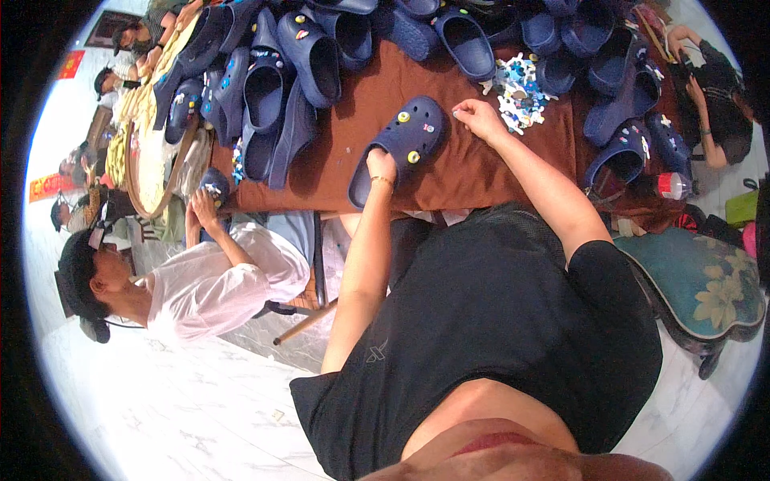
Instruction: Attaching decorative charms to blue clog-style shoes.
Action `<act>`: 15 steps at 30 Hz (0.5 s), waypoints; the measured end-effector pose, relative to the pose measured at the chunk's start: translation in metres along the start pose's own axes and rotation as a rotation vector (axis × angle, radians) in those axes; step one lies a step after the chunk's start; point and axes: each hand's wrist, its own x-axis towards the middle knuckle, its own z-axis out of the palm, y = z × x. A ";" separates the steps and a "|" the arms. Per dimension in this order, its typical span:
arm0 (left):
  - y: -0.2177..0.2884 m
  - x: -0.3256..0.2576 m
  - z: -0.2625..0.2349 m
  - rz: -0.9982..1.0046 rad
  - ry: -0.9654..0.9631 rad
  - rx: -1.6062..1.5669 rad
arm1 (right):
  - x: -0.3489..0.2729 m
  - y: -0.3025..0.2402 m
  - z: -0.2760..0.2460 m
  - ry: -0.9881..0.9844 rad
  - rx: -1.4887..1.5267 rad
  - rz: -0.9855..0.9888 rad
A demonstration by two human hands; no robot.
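A navy foam clog (399, 143) with small coloured charms on its top lies on the brown cloth of the table (465, 172). My left hand (380, 166) grips the clog at its heel end. My right hand (478, 117) hovers just right of the clog's toe, fingers pinched together; whether it holds a charm I cannot tell. A heap of small blue and white charms (518, 93) lies just beyond my right hand.
Many navy clogs (281, 80) are piled along the far and left sides of the table, more at the right (622, 152). A person in a white shirt (216, 284) sits at the left holding a clog. Another person (718, 104) sits at the right. A floral cushioned chair (706, 280) stands near right.
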 end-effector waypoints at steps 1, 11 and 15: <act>0.005 -0.001 0.000 -0.014 -0.019 0.075 | -0.001 -0.004 0.003 -0.011 -0.003 0.007; 0.013 -0.005 0.005 -0.037 0.000 0.153 | 0.029 -0.023 0.022 -0.150 -0.188 -0.222; 0.009 -0.001 0.010 0.008 -0.034 0.258 | 0.034 -0.038 0.018 -0.180 -0.423 -0.187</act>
